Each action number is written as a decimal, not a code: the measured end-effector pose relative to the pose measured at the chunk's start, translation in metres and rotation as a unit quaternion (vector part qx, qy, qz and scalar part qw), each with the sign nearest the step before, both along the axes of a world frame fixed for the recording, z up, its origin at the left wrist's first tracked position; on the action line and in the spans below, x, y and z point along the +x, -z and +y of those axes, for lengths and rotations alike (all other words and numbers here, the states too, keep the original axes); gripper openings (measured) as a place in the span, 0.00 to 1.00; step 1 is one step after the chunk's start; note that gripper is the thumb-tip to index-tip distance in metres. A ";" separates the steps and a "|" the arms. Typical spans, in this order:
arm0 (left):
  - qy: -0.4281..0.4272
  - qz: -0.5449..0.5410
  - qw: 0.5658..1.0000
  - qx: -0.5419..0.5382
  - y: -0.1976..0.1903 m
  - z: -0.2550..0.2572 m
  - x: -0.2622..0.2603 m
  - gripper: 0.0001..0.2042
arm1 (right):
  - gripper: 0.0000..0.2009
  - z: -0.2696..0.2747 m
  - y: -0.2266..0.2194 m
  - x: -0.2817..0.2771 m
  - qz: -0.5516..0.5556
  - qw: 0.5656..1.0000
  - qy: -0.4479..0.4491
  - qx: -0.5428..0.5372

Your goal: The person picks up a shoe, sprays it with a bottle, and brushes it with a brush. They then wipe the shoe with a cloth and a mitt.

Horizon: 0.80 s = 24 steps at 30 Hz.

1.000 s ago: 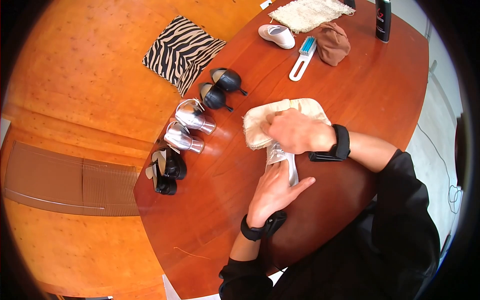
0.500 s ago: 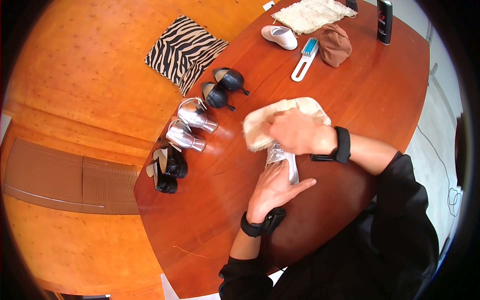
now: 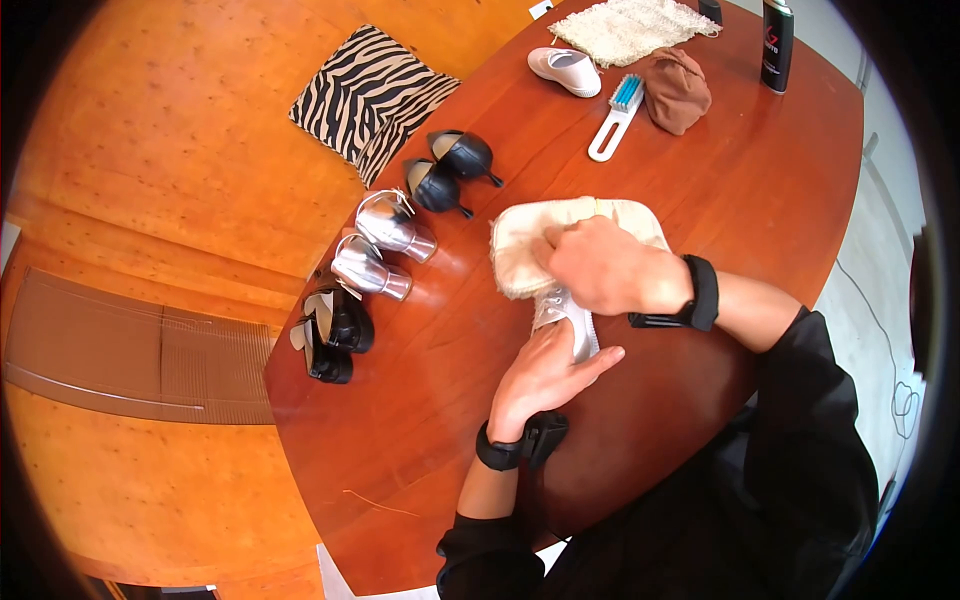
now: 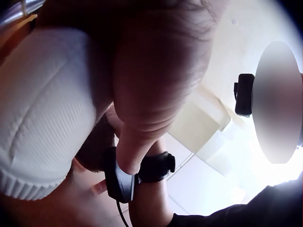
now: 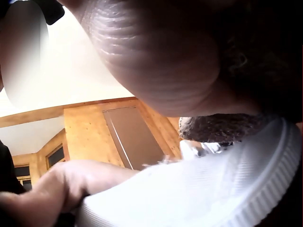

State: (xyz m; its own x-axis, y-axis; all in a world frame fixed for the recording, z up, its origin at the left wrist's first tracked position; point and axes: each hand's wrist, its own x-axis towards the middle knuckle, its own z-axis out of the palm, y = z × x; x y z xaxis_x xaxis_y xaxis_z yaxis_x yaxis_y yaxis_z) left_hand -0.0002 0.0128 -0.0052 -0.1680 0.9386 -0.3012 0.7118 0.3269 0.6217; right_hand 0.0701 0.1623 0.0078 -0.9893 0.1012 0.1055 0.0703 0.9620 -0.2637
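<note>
A white lace-up sneaker (image 3: 584, 340) is over the table in front of the person; its ribbed sole edge shows in the left wrist view (image 4: 47, 104). The fingers of the left hand (image 3: 535, 385) reach into the sneaker's opening and are hidden there, while the thumb sticks out straight to the side. Curled fingers of the right hand (image 3: 615, 270) grip a cream cloth pad (image 3: 520, 245) from above. The pad covers the toe end of the sneaker. From the right wrist, its dark shaggy underside (image 5: 213, 130) shows against the white shoe.
Along the table's left edge stand black loafers (image 3: 340, 325), silver heels (image 3: 375, 265) and black heels (image 3: 462, 155). Farther back are another white sneaker (image 3: 566, 72), a blue-bristled brush (image 3: 617, 118), a brown cloth (image 3: 677, 92), a shaggy cream cloth (image 3: 630, 30) and a black spray can (image 3: 776, 45).
The right hand and the pad shift slightly over the sneaker's toe end. The left hand stays in the shoe with its thumb out.
</note>
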 end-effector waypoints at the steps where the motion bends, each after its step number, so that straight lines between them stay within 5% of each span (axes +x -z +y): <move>1: 0.009 -0.017 0.999 0.031 0.002 0.000 -0.001 0.24 | 0.16 -0.004 -0.011 0.006 -0.026 0.999 -0.024 -0.006; 5: 0.005 -0.147 0.989 0.008 0.006 -0.004 -0.012 0.19 | 0.15 -0.015 -0.019 0.022 0.018 0.994 -0.092 -0.055; 12: -0.030 -0.202 0.979 -0.002 0.015 0.000 -0.023 0.19 | 0.14 -0.015 -0.023 0.017 0.041 0.993 -0.082 -0.072; 15: -0.021 -0.119 0.989 0.089 0.020 0.006 -0.021 0.17 | 0.13 -0.013 -0.012 0.007 0.084 0.994 -0.034 -0.059; 24: -0.016 -0.119 0.988 0.100 0.011 0.011 -0.018 0.18 | 0.11 -0.008 0.001 -0.003 0.182 0.981 -0.024 -0.065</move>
